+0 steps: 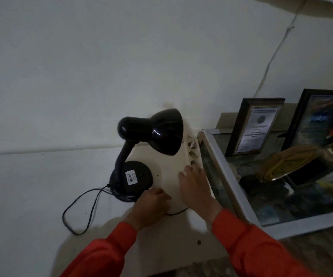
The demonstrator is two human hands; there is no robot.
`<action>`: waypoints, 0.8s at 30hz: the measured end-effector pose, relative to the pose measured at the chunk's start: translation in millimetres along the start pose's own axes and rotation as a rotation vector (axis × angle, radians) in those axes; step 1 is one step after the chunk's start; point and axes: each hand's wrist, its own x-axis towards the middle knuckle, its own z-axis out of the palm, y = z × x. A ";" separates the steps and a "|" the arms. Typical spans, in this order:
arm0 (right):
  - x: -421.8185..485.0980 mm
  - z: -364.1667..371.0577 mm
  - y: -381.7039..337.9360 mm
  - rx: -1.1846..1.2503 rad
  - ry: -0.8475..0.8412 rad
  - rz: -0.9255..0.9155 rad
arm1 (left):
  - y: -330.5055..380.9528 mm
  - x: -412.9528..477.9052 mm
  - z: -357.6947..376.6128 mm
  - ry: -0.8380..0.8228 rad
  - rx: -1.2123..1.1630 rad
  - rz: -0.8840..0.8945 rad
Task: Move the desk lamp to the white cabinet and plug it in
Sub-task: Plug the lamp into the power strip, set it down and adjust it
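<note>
Frame centre: I read the desk lamp (pixel 141 152) as already placed on the white cabinet (pixel 173 232); my left hand (pixel 151 204) closes on its cord (pixel 77 212) (plug unseen), right hand (pixel 193 184) flat and spread beside the socket strip (pixel 193 150), plugging in next.

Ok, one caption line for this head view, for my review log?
Black desk lamp stands on the white cabinet; left hand by its base, right hand near the power strip.

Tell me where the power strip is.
The power strip lies at the white cabinet's right edge, against the glass case, right of the desk lamp, beyond the right hand.
</note>
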 end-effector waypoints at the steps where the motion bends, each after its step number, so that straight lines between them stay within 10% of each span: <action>1: -1.1 4.1 -7.6 0.123 -0.008 -0.088 | -2.7 -9.6 -5.5 0.068 -0.042 0.011; 9: 40.2 26.6 -47.1 0.879 -0.224 -0.145 | -8.6 -47.6 -35.0 0.872 -0.304 -0.507; 24: 30.3 43.6 -89.8 0.955 -0.094 -0.021 | -37.2 -13.7 -76.2 0.816 -0.294 -0.606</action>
